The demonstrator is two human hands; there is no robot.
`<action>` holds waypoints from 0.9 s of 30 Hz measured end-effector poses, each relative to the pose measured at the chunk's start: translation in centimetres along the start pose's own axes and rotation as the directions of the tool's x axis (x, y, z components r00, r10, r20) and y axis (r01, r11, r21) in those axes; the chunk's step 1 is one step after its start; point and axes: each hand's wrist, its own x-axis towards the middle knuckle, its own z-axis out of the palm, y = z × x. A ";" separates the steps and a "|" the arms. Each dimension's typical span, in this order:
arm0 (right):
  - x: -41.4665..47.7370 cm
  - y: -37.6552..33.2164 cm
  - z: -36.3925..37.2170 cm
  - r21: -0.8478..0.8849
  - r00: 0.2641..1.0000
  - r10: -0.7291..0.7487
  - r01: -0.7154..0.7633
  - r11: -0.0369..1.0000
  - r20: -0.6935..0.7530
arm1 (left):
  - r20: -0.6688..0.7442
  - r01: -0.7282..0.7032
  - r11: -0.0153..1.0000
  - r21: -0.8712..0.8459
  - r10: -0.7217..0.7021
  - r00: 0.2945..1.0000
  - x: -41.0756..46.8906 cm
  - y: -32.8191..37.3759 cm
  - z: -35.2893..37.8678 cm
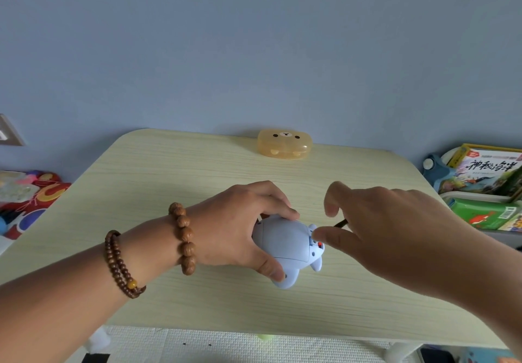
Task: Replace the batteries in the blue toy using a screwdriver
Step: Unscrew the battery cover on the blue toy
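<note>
A blue toy (285, 246) is gripped in the left hand (240, 230) just above the middle of the bench (169, 170), nearer the front edge than the far one. The fingers (271, 196) are curled over the toy's far side and the thumb is pressed against its near side. At the toy's right end a small opening is seen, with something red inside it.

The right hand (395, 230) is held just beside that end, its thumb tip touching the toy and its index finger bent downward. Only a thin dark shaft of the screwdriver (340, 223) is seen, between thumb and index finger. Whether it is grasped or lies on the bench behind the hand cannot be told.

At the middle of the far edge, against the blue wall, an amber case (285, 144) with a bear face on its lid is seen closed; what is in it cannot be made out through the tinted plastic.

Two bead bracelets are worn on the left arm, a large-beaded one (183, 238) at the wrist and a small-beaded one (121, 263) further up. Picture books (485, 170) are stacked in a rack beyond the right edge, and bright toys (28, 193) are piled beyond the left edge.
</note>
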 end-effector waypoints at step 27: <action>0.4 -0.7 -0.2 -0.262 0.995 -0.102 0.097 0.960 -0.006 | 0.006 -0.010 1.000 0.025 0.010 1.000 0.1 0.2 0.0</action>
